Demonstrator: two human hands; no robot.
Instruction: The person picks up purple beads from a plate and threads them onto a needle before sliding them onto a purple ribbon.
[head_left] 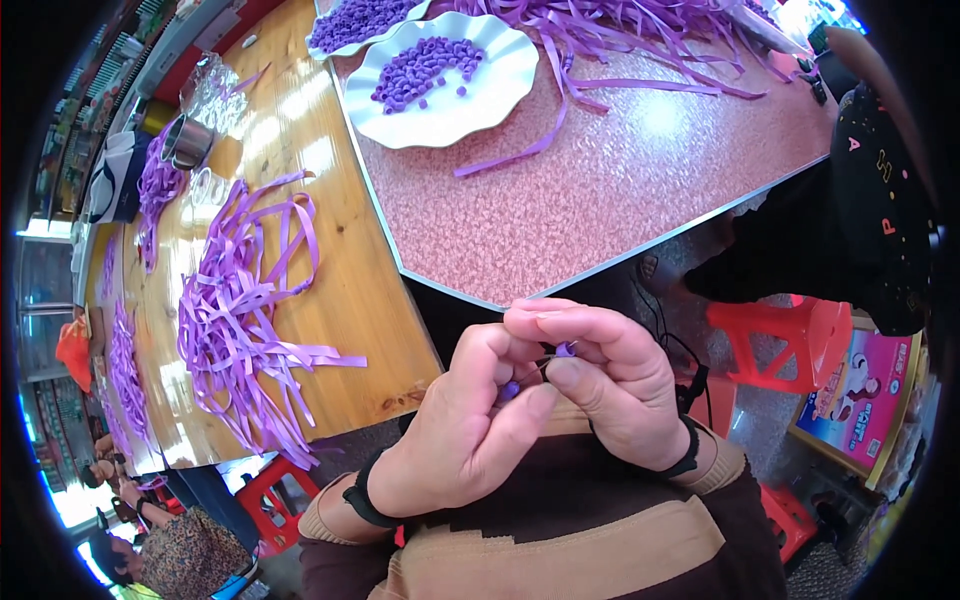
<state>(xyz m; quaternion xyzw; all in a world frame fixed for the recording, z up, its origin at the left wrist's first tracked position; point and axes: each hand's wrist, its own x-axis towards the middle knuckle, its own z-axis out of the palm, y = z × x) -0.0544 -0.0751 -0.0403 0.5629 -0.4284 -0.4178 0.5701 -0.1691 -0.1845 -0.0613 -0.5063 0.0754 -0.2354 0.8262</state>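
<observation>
Near the counter's edge (620,253) (well off the plate (440,122)), I see left hand (440,450) curled round one bead (510,390), right hand (632,400) pinching another bead (565,349).

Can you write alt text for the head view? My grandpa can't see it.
A person's bare left hand and right hand are close together, with small purple beads between them. Ahead, a white, wavy-edged plate holds more purple beads on a pink speckled table; glossy purple ribbons lie heaped on the brown wooden table at left.

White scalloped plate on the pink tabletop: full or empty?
Partly filled: purple beads lie loosely piled on the plate, bare white surface showing around them.
</observation>
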